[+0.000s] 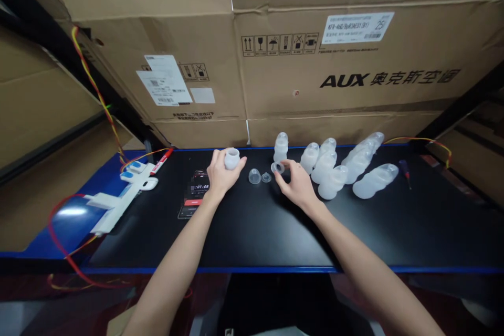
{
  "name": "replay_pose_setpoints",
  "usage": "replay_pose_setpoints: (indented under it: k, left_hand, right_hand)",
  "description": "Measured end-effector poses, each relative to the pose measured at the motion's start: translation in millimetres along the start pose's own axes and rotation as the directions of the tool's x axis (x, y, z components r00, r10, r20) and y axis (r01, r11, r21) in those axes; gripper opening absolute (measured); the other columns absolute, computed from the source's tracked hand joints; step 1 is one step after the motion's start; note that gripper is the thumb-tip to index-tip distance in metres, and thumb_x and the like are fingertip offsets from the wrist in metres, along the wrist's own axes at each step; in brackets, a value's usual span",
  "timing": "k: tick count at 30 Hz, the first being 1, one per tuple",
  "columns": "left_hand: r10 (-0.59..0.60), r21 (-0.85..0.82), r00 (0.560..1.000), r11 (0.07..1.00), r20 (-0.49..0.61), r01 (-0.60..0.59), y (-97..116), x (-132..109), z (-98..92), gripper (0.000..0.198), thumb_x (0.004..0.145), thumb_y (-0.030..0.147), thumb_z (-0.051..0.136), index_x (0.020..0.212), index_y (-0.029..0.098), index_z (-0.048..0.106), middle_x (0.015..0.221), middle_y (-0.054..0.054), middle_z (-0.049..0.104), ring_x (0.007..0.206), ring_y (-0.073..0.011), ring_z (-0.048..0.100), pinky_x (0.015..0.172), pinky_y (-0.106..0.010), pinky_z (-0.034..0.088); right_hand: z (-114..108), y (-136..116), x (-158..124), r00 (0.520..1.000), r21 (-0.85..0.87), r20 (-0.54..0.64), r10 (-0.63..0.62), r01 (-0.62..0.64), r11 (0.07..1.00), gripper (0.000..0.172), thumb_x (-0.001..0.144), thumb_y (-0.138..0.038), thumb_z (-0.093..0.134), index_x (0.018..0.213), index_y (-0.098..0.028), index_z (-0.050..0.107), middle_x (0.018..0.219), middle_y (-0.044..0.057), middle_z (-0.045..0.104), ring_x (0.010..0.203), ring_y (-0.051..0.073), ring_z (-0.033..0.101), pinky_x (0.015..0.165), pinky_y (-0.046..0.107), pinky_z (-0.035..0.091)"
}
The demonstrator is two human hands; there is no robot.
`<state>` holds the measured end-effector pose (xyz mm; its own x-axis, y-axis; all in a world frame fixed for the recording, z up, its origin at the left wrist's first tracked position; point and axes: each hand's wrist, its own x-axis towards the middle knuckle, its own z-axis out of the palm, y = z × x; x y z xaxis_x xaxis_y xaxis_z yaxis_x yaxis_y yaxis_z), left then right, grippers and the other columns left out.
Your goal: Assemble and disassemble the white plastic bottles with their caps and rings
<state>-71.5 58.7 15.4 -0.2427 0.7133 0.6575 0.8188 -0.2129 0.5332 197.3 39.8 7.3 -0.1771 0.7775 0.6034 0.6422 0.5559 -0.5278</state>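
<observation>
My left hand (220,172) is closed around a small white plastic bottle body (232,158), held just above the black table (252,226). My right hand (296,182) pinches a small clear ring-shaped cap (277,167) between thumb and fingers. Between the hands a clear dome-shaped cap (254,176) and a smaller clear piece (266,177) lie on the table. One translucent bottle (281,147) stands upright just behind my right hand.
Several translucent bottles (356,165) lie in a cluster at the right. A phone (195,193) showing a timer lies left of my left wrist. A white power strip (123,194) with red and yellow wires sits at far left. Large cardboard boxes (346,63) wall off the back.
</observation>
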Motion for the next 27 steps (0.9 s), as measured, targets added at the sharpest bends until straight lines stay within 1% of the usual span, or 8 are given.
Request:
replay_pose_setpoints:
  k: [5,8,11,14,16,19,23,27]
  left_hand:
    - [-0.079,0.073,0.968,0.995,0.239,0.064,-3.8,-2.2,5.1,0.042,0.096,0.058,0.074,0.126,0.030,0.069,0.120,-0.004,0.076,0.104,-0.0239,0.074,0.090,-0.033,0.054]
    - [-0.098,0.083,0.959,0.993,0.265,0.078,-9.8,-1.2,6.3,0.057,0.096,0.060,0.073,0.143,0.029,0.061,0.131,-0.008,0.073,0.116,-0.0297,0.072,0.098,-0.041,0.057]
    - [0.059,0.031,0.988,0.997,0.146,-0.064,-11.0,-3.2,6.8,0.097,0.089,0.060,0.079,0.166,0.020,0.034,0.156,-0.021,0.053,0.147,-0.0386,0.053,0.119,-0.053,0.049]
    - [0.292,-0.050,0.943,0.956,0.157,-0.288,-7.5,-9.4,8.1,0.118,0.083,0.061,0.086,0.171,0.019,0.021,0.165,-0.024,0.036,0.159,-0.0416,0.037,0.131,-0.059,0.036]
    - [0.364,-0.092,0.903,0.932,0.229,-0.352,-5.0,-14.4,10.3,0.126,0.076,0.063,0.092,0.172,0.024,0.019,0.168,-0.023,0.031,0.162,-0.0433,0.033,0.132,-0.062,0.034]
    - [0.369,-0.109,0.881,0.930,0.295,-0.352,-4.6,-19.9,15.4,0.126,0.073,0.056,0.098,0.171,0.030,0.023,0.172,-0.021,0.024,0.164,-0.0450,0.029,0.132,-0.064,0.035]
    - [0.327,-0.095,0.897,0.945,0.298,-0.313,-10.8,-19.3,22.6,0.115,0.075,0.047,0.099,0.168,0.033,0.033,0.173,-0.019,0.022,0.164,-0.0447,0.031,0.131,-0.063,0.040]
    - [0.269,-0.045,0.925,0.963,0.267,-0.267,-19.0,-11.5,27.3,0.122,0.069,0.051,0.102,0.168,0.031,0.034,0.172,-0.021,0.024,0.163,-0.0458,0.034,0.130,-0.063,0.040]
  right_hand:
    - [7.3,7.1,-4.1,0.975,-0.223,0.216,0.058,-0.009,0.975,0.006,0.099,-0.025,0.068,0.101,-0.020,0.071,0.105,0.010,0.079,0.098,0.031,0.068,0.092,0.043,0.053]
    - [7.7,10.3,-6.8,0.962,-0.240,0.271,0.041,0.027,0.970,0.012,0.101,-0.025,0.068,0.107,-0.020,0.076,0.124,0.013,0.076,0.108,0.031,0.067,0.097,0.043,0.052]
    - [8.6,10.5,-9.7,0.961,-0.256,0.275,0.025,0.048,0.965,0.020,0.104,-0.033,0.068,0.116,-0.021,0.080,0.140,0.016,0.067,0.118,0.032,0.064,0.103,0.044,0.050]
    - [12.2,8.9,-11.6,0.951,-0.280,0.308,0.032,0.059,0.958,0.028,0.102,-0.043,0.074,0.120,-0.023,0.080,0.135,0.014,0.068,0.115,0.032,0.062,0.098,0.044,0.049]
    - [16.8,8.5,-11.1,0.948,-0.301,0.315,0.045,0.054,0.952,0.029,0.101,-0.046,0.075,0.120,-0.025,0.081,0.129,0.013,0.070,0.111,0.032,0.061,0.094,0.043,0.048]
    - [25.9,9.7,-6.7,0.954,-0.318,0.291,0.067,0.030,0.948,0.025,0.104,-0.046,0.072,0.112,-0.025,0.082,0.123,0.011,0.072,0.105,0.030,0.061,0.090,0.042,0.046]
    - [37.8,11.3,4.0,0.959,-0.329,0.269,0.088,0.006,0.944,0.024,0.105,-0.044,0.071,0.110,-0.023,0.080,0.119,0.010,0.075,0.104,0.030,0.062,0.089,0.041,0.045]
    - [46.5,9.3,13.7,0.958,-0.357,0.278,0.073,0.032,0.934,0.025,0.106,-0.039,0.069,0.120,-0.019,0.073,0.117,0.012,0.077,0.107,0.032,0.064,0.091,0.041,0.045]
